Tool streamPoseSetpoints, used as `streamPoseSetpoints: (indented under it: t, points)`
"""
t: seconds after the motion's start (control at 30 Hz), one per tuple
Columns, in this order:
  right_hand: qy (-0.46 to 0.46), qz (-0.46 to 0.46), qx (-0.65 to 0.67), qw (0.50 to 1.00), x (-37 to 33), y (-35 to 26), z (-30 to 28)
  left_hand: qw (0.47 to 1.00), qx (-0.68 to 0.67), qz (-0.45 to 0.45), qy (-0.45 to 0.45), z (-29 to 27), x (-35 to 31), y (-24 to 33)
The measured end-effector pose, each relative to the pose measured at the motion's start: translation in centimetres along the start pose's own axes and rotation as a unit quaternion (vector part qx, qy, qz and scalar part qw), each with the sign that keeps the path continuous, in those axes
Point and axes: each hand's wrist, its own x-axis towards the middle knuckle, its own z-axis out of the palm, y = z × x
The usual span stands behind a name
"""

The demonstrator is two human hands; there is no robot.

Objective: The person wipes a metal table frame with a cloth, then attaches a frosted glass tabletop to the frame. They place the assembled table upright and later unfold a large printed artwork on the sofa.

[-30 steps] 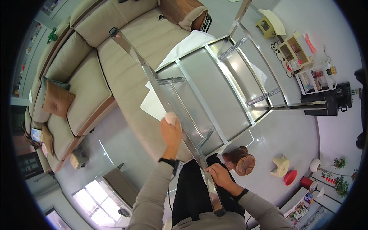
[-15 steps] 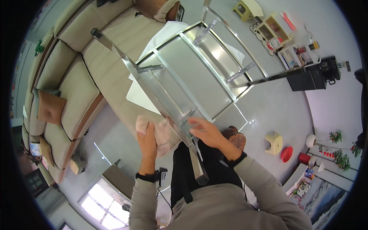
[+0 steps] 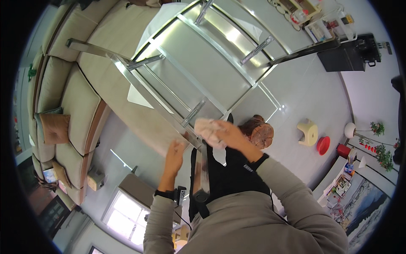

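A metal folding table frame (image 3: 158, 98) lies upturned before me, with its grey underside panel (image 3: 198, 63) facing up. One long shiny leg bar slants across it toward my waist. My right hand (image 3: 230, 136) is closed on a pale pinkish cloth (image 3: 208, 130), bunched against the near part of the bar beside a hinge bracket (image 3: 194, 112). On the other side of the bar, my left hand (image 3: 173, 158) is raised close to the metal with fingers extended and no cloth in it; slight blur hides whether it touches the bar.
A long beige sofa (image 3: 86, 99) runs along the left, and a white sheet (image 3: 139, 96) lies under the frame. A wooden stump (image 3: 261, 134) stands just right of my legs. Farther right are a cream stool (image 3: 308, 132), a red basin (image 3: 323, 145) and a black case (image 3: 344, 57).
The cloth has passed from my left hand to my right, which has closed on it. My left hand has dropped slightly and is free of it. The frame appears shifted up and left in view.
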Motion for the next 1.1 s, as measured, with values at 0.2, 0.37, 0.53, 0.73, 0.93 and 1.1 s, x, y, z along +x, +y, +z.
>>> streamPoseSetpoints:
  t: [0.2,0.37,0.53,0.73,0.93,1.1]
  points:
    - [0.021,-0.053,-0.029,0.998,1.9,8.6,6.7,0.924,-0.318,-0.170,-0.130,5.5,0.3,-4.2]
    - [0.024,-0.017,-0.199,0.980,7.2,10.1,6.2,0.938,-0.309,-0.145,-0.063,6.5,-1.4,-3.0]
    - [-0.023,-0.132,-0.309,0.942,12.3,11.7,4.4,0.922,-0.360,-0.140,0.033,8.0,-3.1,-1.9]
    - [-0.116,-0.083,-0.079,0.987,8.3,10.1,4.8,0.811,-0.547,-0.208,-0.007,8.5,-2.5,-1.4]
    - [0.069,-0.153,-0.186,0.968,6.1,9.6,0.9,0.819,-0.531,-0.215,0.013,8.8,-2.4,-1.3]
    - [-0.053,-0.161,-0.397,0.902,9.5,14.7,2.5,0.838,-0.505,-0.204,0.029,8.6,-2.4,-1.1]
